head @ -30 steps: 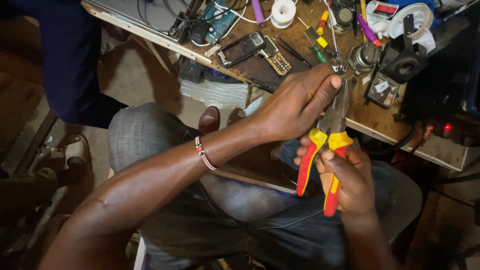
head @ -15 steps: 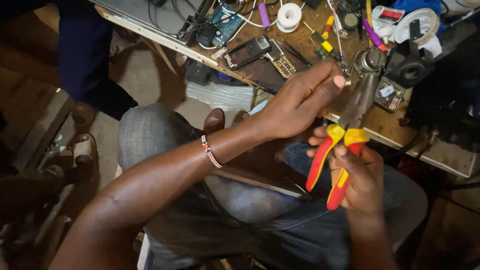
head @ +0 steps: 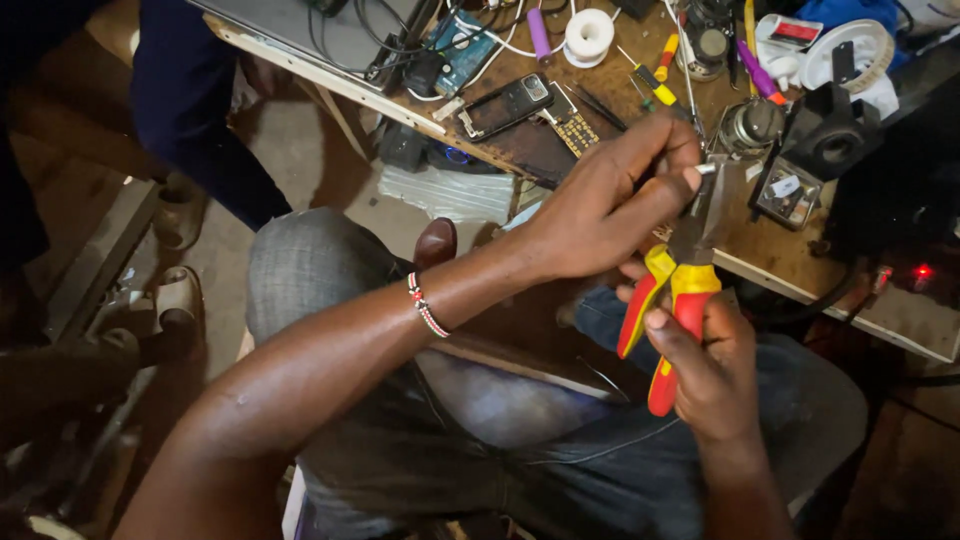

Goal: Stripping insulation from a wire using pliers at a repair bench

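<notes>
While the right hand (head: 710, 375) grips the pliers (head: 672, 300), left hand (head: 610, 205) fingers (head: 680, 180) pinch at their metal tip.

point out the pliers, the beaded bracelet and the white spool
pliers (head: 690, 285), head view, on the red and yellow handle held in the right hand (head: 715, 375).
beaded bracelet (head: 427, 305), head view, on the beads across the wrist.
white spool (head: 588, 35), head view, on its rim.

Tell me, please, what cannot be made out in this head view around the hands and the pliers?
- What the pliers bite: hidden by the left hand.
- Right hand: palm side turned away, grip partly hidden.
- Red light: its device is too dark.
- White reel: cut by the top edge.
</notes>
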